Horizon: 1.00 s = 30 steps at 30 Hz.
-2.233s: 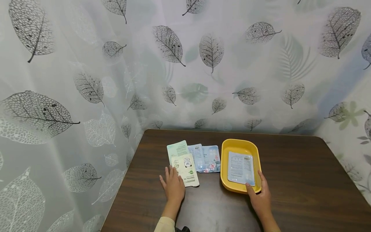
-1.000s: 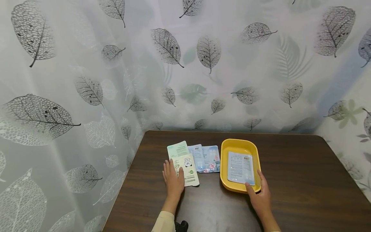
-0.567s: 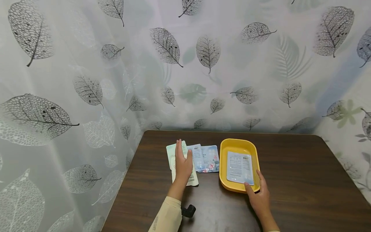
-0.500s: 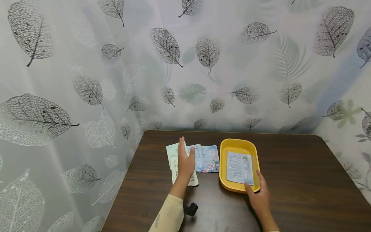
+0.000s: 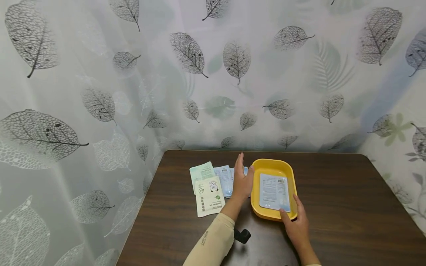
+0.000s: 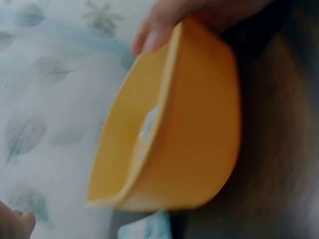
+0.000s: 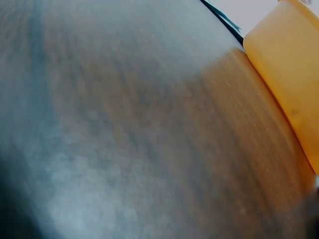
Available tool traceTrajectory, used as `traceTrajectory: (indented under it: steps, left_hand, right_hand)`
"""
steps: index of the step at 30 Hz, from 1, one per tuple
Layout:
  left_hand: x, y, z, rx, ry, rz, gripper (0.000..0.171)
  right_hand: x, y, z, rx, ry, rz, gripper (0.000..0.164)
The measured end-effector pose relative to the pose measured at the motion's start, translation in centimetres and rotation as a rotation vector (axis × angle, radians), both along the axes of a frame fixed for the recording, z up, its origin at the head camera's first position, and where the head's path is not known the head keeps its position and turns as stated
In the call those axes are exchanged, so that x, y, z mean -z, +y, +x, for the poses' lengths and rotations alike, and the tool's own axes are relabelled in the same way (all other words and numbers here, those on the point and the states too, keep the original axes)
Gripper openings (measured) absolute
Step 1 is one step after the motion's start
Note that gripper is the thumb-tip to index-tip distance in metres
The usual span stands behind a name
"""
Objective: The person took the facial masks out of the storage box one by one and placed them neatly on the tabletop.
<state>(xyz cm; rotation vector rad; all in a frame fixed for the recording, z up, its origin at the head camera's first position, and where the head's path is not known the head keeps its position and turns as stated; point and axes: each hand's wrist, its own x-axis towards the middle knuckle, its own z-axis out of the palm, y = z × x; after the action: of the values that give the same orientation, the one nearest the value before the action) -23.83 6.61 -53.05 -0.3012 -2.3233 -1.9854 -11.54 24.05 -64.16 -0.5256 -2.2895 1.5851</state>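
My left hand (image 5: pixel 242 183) stands at the left side of a yellow plastic tray (image 5: pixel 277 165), its fingers straight and nothing held; whether it touches the rim I cannot tell. The right hand (image 5: pixel 297 223) grips the tray's front right corner, thumb over the rim; the left wrist view also shows those fingers. Inside the tray lies a pale blue flat packet (image 5: pixel 274 192). Left of the tray, a cream packet with a panda print (image 5: pixel 208 201) overlaps a light green packet (image 5: pixel 202 170). Beside them are a blue packet (image 5: pixel 223 177) and a flowered packet, mostly hidden behind my left hand.
A dark wood-grain table (image 5: pixel 339 199) carries everything. Behind it and to both sides hangs a leaf-patterned curtain (image 5: pixel 199 122). A black device (image 5: pixel 242 235) sits at my left wrist. The right wrist view shows mostly blurred tabletop and the tray's outer wall (image 7: pixel 289 69).
My left hand has lifted off the cream packet and moved right, across the packets, to the tray's left side. The right hand keeps its hold on the tray, which has stayed in place.
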Motion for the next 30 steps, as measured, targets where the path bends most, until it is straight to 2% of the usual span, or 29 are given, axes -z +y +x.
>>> traceTrajectory:
  steps: [8,14,21,25,30]
  left_hand:
    - [2.1,3.6,1.4,0.067,-0.093,-0.038,0.063]
    - [3.6,4.9,1.7,0.089,-0.215,-0.087,0.063]
    - [4.2,5.9,1.6,0.083,-0.35,-0.208,0.068]
    - [4.6,6.2,1.5,0.086,-0.388,-0.279,0.071]
    - [4.7,6.5,1.4,0.081,-0.429,-0.293,0.073]
  right_hand:
    - [0.1,-0.1,0.0,-0.006,0.001,0.0,0.077]
    - [0.2,-0.1,0.0,-0.004,-0.008,-0.006,0.078]
    - [0.3,-0.1,0.0,0.006,0.012,0.005,0.078]
    - [0.2,0.0,0.0,0.001,0.002,0.01,0.078]
    - [0.1,0.0,0.0,-0.006,-0.008,-0.006,0.079]
